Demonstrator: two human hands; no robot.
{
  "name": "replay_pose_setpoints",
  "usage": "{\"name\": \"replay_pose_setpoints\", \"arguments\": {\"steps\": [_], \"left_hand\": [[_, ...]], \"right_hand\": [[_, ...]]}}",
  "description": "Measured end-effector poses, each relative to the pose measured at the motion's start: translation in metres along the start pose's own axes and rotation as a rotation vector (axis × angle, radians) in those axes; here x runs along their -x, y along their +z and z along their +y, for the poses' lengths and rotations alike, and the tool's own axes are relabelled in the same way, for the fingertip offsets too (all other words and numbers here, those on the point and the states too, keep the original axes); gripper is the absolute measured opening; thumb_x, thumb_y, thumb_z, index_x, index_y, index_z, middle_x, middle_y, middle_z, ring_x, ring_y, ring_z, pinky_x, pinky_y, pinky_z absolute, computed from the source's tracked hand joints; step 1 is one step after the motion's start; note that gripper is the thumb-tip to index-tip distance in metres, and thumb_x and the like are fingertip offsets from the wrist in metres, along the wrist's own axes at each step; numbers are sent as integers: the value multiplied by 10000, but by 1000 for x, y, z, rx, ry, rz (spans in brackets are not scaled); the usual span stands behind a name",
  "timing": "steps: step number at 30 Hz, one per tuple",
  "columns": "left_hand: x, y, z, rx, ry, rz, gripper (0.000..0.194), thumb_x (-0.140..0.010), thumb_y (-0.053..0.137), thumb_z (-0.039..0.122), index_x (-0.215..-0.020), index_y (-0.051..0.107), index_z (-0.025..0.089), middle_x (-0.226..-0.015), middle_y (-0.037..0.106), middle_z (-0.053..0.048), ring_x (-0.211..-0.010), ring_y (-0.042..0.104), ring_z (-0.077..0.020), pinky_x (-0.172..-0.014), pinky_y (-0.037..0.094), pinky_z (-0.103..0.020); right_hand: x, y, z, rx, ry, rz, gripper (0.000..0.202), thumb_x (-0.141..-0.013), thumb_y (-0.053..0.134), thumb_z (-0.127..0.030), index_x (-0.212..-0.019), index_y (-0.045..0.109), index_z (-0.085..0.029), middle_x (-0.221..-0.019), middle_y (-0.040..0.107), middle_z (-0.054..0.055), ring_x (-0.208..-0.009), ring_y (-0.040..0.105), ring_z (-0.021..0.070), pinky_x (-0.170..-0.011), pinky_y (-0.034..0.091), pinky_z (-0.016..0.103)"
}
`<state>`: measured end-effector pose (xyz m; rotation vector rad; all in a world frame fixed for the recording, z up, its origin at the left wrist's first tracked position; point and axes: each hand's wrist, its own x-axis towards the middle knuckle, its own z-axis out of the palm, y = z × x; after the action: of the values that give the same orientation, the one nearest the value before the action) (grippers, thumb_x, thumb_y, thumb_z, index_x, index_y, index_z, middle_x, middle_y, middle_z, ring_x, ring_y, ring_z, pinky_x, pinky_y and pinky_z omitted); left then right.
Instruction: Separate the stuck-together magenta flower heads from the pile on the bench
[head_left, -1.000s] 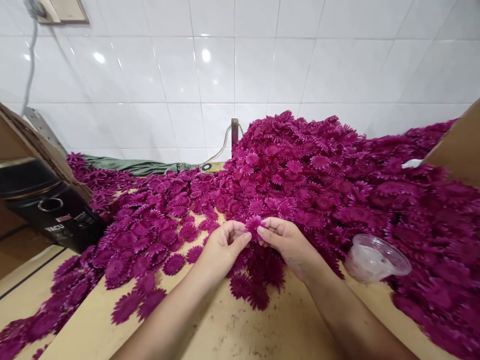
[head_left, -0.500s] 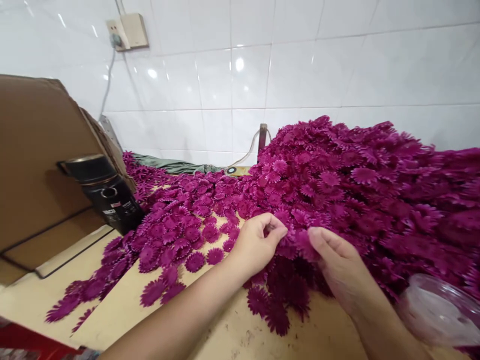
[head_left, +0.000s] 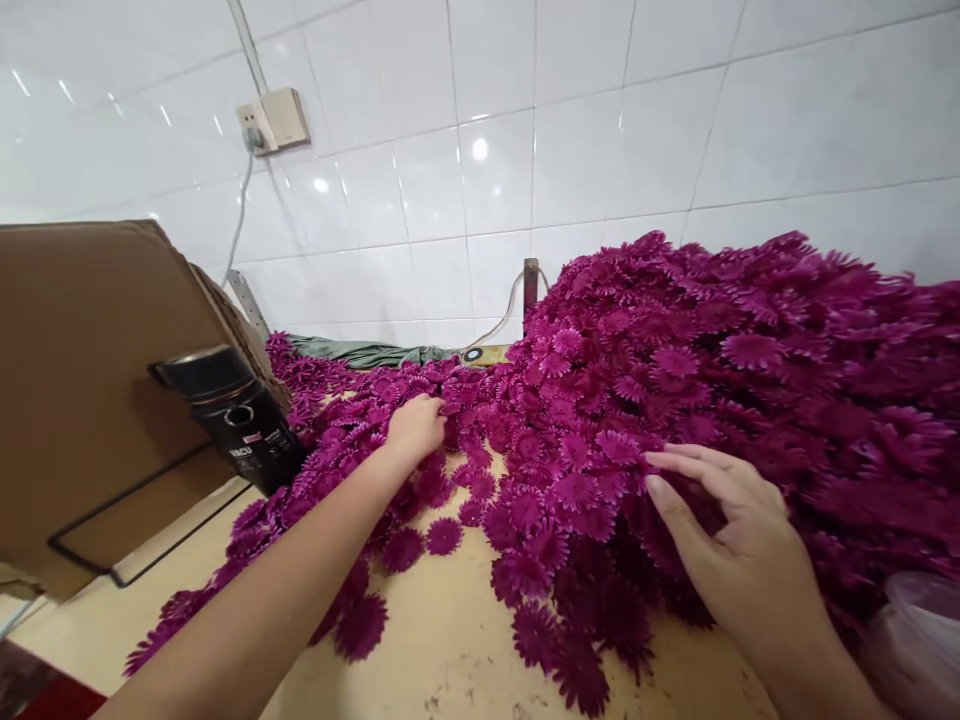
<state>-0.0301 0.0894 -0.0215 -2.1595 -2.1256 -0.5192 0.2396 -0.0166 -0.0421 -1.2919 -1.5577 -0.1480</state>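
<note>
Magenta artificial flower heads with fringed petals lie in a tall heap [head_left: 750, 350] on the right. A lower spread of the same flower heads [head_left: 360, 430] covers the left of the table. Over that left spread, my left hand [head_left: 418, 430] is closed, fingertips pressed together among the flowers; whatever is between them is hidden. At the near edge of the tall heap, my right hand [head_left: 739, 540] has its fingers stretched forward, thumb slightly apart. Its fingertips touch or nearly touch the flowers there, and I see nothing held in it.
A black bottle [head_left: 240, 420] stands tilted in view before a cardboard box [head_left: 90, 390] at left. A clear plastic container [head_left: 911, 630] sits at lower right. Green cloth [head_left: 352, 352] and a yellow object [head_left: 491, 355] lie by the tiled wall [head_left: 585, 150], under a socket [head_left: 274, 122].
My left hand has moved left and away from me, from beside my right hand to the left spread. My right hand has shifted right and its fingers have straightened. The view has tilted.
</note>
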Motion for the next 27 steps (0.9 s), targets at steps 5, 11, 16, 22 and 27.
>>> {"name": "replay_pose_setpoints", "arguments": {"steps": [5,11,16,22,27], "left_hand": [[-14,18,-30,-153,-72,-53,329,-716,531,195,-1033,619,196,-1043,615,-126,-1000,562,-274,-840,418,-360],[-21,15,-37,-145,-102,-54,251,-771,457,269,-925,652,233,-991,666,-86,-950,598,-255,-803,429,-337],[-26,3,-49,-76,-148,-14,303,-810,379,261,-956,636,191,-970,680,-103,-912,617,-253,-754,448,-317],[-29,-12,-51,73,-42,-109,326,-805,411,298,-1021,614,162,-959,687,-68,-826,641,-179,-744,473,-250],[-4,-14,-50,92,113,-264,295,-630,618,370,-865,686,203,-940,676,-50,-865,625,-217,-801,462,-272]], "right_hand": [[3,4,2,-79,55,-35,209,-762,482,-367,-789,618,-210,-880,592,85,-865,537,237,-795,402,428],[6,6,3,-169,133,-112,193,-753,501,-373,-765,617,-219,-868,585,78,-853,533,234,-775,424,427],[7,7,1,-203,149,-137,204,-754,497,-389,-758,617,-223,-852,593,73,-834,544,229,-747,444,402],[7,7,0,-191,172,-179,207,-757,489,-380,-748,619,-218,-813,611,53,-779,567,200,-692,473,337],[6,6,-2,-205,174,-194,206,-751,491,-380,-732,614,-216,-778,614,46,-737,574,187,-664,480,310]]}}
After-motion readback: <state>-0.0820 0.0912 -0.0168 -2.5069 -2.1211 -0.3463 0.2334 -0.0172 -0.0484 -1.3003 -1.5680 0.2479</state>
